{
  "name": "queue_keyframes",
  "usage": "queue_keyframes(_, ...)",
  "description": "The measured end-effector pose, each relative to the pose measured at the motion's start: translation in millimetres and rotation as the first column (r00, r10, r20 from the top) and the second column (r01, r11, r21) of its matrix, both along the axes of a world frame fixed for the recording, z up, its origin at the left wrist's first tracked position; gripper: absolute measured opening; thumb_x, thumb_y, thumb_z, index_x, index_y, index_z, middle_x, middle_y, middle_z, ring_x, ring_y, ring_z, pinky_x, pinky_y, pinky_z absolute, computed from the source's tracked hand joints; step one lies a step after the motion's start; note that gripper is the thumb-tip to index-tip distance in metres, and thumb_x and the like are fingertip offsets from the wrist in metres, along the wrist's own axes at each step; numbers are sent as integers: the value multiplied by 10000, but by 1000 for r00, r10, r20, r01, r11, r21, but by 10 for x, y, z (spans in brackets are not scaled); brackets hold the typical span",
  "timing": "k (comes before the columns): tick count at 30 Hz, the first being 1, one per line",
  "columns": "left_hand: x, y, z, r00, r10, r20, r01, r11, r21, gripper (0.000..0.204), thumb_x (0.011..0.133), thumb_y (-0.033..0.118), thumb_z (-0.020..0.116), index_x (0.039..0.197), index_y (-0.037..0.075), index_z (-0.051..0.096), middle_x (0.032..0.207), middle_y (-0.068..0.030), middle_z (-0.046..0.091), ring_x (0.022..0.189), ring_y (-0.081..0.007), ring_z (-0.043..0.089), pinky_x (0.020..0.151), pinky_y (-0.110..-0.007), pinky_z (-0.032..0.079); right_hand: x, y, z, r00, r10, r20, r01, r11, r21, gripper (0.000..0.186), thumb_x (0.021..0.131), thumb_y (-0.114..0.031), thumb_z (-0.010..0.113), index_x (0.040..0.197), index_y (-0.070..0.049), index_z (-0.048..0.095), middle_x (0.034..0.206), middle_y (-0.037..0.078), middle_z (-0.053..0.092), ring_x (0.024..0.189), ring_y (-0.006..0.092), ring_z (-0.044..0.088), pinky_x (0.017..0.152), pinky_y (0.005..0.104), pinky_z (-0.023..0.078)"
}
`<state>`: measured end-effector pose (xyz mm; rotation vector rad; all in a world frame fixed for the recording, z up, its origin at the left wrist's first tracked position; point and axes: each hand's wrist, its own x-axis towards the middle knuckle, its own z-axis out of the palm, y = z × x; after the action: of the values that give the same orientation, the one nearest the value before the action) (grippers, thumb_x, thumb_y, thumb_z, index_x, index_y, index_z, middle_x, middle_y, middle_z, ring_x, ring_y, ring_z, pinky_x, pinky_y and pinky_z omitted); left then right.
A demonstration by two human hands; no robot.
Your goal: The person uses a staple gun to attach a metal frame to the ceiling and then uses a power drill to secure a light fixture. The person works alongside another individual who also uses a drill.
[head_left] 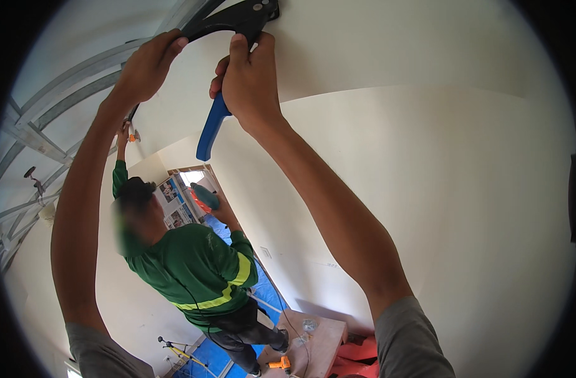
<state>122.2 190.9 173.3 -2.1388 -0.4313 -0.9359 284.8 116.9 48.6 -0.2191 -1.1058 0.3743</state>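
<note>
Hand tool point(249, 19): overhead, by the metal framing's point(80, 66) right edge | Left hand point(148, 66): closed round its black arm point(211, 24) | Right hand point(250, 82): wrapped round its blue handle point(211, 129) | Advice: brace arm, squeeze evenly (bite point unseen)

Both arms reached up before a white wall point(426, 189). The right hand point(250, 85) was wrapped around the tool point(213, 129) where its blue handle met the black head; the left hand point(146, 68) gripped its black arm, close to the metal frame point(83, 66). Below, a co-worker point(193, 268) in green stood on a platform point(322, 343) — one arm raised toward the frame, the other hand holding a teal-and-red tool point(205, 197). An orange drill point(280, 363) lay by the co-worker's feet; blue sheeting point(212, 353) covered the floor near a yellow-and-black tripod point(184, 354).
</note>
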Motion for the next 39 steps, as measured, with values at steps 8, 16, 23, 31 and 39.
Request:
queue_keyframes(8,1003,761,267,999,42,-18,-43,999,-12,458,1115,445,372,1095,37,580,803,-205,603,748,-385,585,742,-467,467,962,758,198,996,77,-54,-77,997,6,295,1107,-259,392,1239,-4,322,723,68,511,512,142,537,495,329,505)
queue_keyframes(16,1249,704,908,902,423,89,-432,878,206,688,966,628,576,1377,78,542,1055,-229,707,1052,-438,677,890,-508,555,1250,1285,805,909,412,-61,-404,908,106,299,1109,-302,393,1190,-30,302,716,90,469,498,184,476,492,408,509)
queue_keyframes(23,1699,-369,844,604,797,21,-775,581,249,1111,687,844,713,1306,-67,570,1223,-271,630,1151,-399,608,981,-470,491,1074,1497,1120,908,370,-196,-319,915,246,339,1128,-396,370,1114,-60,413,731,27,433,534,157,436,463,344,436)
queue_keyframes(31,1931,-668,260,338,930,144,-802,204,562,1411,614,863,748,1528,-120,312,1497,-258,440,1415,-366,402,1203,-526,284,1249,1594,1175,657,741,-137,-739,669,77,350,1130,-411,356,1032,-85,436,709,17,401,571,157,431,535,359,455)
queue_keyframes(39,1702,-760,506,395,917,-61,-820,382,426,1212,620,681,814,1425,-138,424,1366,-276,532,1281,-387,530,1086,-520,431,886,1499,1313,633,743,-217,-722,668,180,377,1123,-400,395,1026,-40,457,715,40,449,568,190,485,572,395,504)
